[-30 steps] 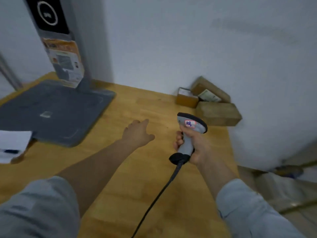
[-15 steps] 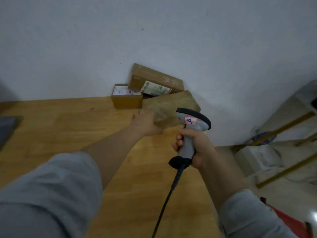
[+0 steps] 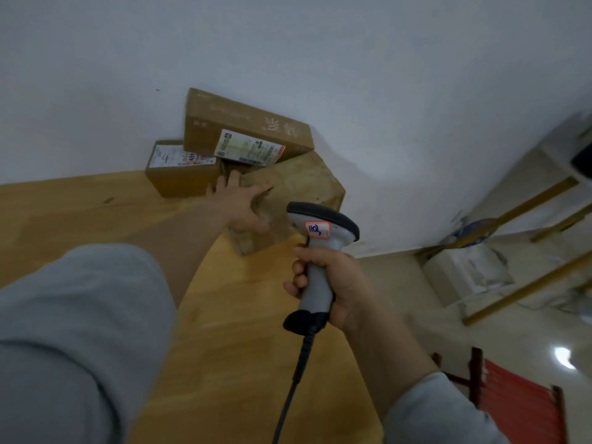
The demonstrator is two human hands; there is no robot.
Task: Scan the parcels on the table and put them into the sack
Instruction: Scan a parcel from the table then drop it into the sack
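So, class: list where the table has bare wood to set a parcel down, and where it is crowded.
Bare wood: the table left of the small labelled parcel; also the near stretch in front of the plain parcel. Crowded: the far corner, where three parcels huddle, the left hand rests on the plain one, and the right hand holds the scanner.

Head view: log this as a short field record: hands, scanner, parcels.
left hand: spread on the plain parcel at the table corner
right hand: grips the barcode scanner
small labelled parcel: flat on the table at the wall
long labelled parcel: tilted against the wall behind the other two
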